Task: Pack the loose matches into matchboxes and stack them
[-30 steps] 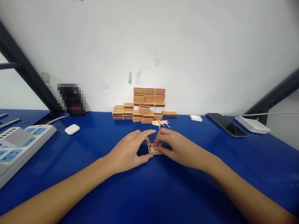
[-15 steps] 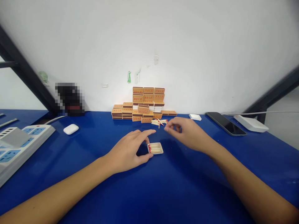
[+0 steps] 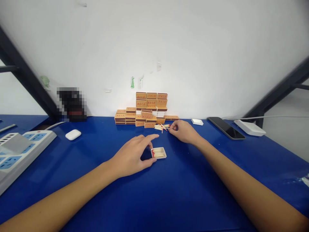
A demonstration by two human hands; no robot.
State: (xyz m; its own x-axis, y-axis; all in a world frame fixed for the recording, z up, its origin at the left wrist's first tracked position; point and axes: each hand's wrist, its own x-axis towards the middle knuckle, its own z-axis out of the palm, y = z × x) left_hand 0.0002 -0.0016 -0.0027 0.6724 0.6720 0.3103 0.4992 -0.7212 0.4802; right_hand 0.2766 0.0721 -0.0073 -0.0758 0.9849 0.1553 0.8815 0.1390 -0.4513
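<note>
My left hand (image 3: 134, 157) rests on the table, its thumb and a finger gripping the left end of a small white matchbox tray (image 3: 164, 152). Inside the tray lie several matches (image 3: 158, 155) with their red heads toward my left hand. Farther back, my right hand (image 3: 182, 130) reaches the right edge of a loose pile of matches (image 3: 161, 127). Its thumb and forefinger are pinched together at the red match heads; what lies between the fingertips is too small to make out. Behind the pile stand stacked orange matchboxes (image 3: 151, 103).
A white power strip (image 3: 29, 148) and a white earbud case (image 3: 73, 134) are at left. On the right lie a small white block (image 3: 197, 121), a dark phone (image 3: 226, 128) and a white device with a cable (image 3: 249, 127). A white wall (image 3: 205, 64) backs the blue table (image 3: 149, 199).
My right hand has moved forward and slightly left, down to the loose matches. My left hand keeps its hold on the tray. The view has shifted slightly.
</note>
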